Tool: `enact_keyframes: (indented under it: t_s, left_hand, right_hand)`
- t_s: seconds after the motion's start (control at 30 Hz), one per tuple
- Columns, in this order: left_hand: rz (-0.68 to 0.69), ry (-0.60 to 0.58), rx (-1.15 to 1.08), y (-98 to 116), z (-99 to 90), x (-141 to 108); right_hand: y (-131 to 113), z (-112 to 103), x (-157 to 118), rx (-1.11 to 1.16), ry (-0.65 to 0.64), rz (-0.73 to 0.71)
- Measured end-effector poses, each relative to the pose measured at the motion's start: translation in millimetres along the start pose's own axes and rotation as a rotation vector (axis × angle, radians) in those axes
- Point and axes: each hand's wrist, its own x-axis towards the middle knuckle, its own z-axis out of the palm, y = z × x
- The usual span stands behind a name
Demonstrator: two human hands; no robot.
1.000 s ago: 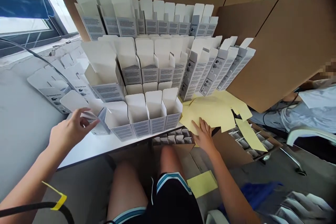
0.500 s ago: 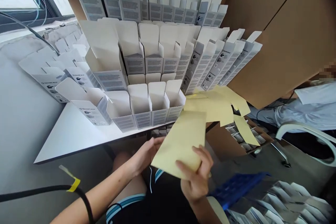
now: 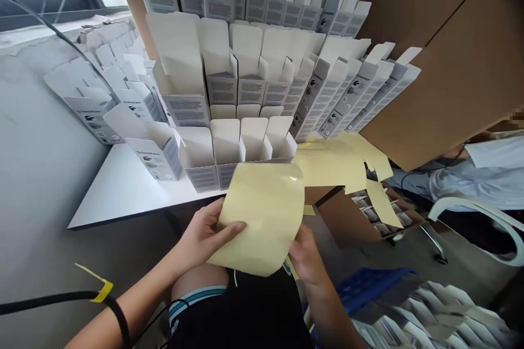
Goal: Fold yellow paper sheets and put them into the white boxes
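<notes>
A yellow sheet (image 3: pixel 262 218) is held up over my lap, bowed, with a shiny spot near its top right corner. My left hand (image 3: pixel 208 234) grips its left edge, thumb on the face and fingers behind. At the lower right edge, my right hand (image 3: pixel 305 253) is closed on the sheet, its fingertips partly hidden behind it. Just beyond the sheet stands a front row of open white boxes (image 3: pixel 196 147) on the white table (image 3: pixel 118 191). More yellow sheets (image 3: pixel 327 166) lie at the table's right end.
Several rows of open boxes (image 3: pixel 186 109) rise behind, against brown cardboard (image 3: pixel 434 65). A carton (image 3: pixel 347 218) of small boxes sits below right, near a white chair (image 3: pixel 475 223). A black cable (image 3: pixel 49 301) curves at lower left. A person (image 3: pixel 491 169) is at the far right.
My left hand has come onto the sheet's left edge and holds it. My right hand has shifted from the sheet's face to its right edge. The sheet has turned and moved slightly left.
</notes>
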Motion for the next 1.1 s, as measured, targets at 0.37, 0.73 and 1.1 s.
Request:
enact_keyframes:
  t_s: [0.37, 0.73, 1.1]
  left_hand:
    - [-0.132, 0.133, -0.193, -5, -32.2, -60]
    - [-0.025, 0.296, -0.151, -34, -39.0, -72]
    - [-0.125, 0.351, -0.254, -41, -32.5, -68]
  right_hand:
    - [24, 32, 26, -0.141, -0.436, 0.086]
    - [35, 49, 40, -0.223, -0.453, 0.095]
    - [29, 43, 42, -0.132, -0.428, 0.115]
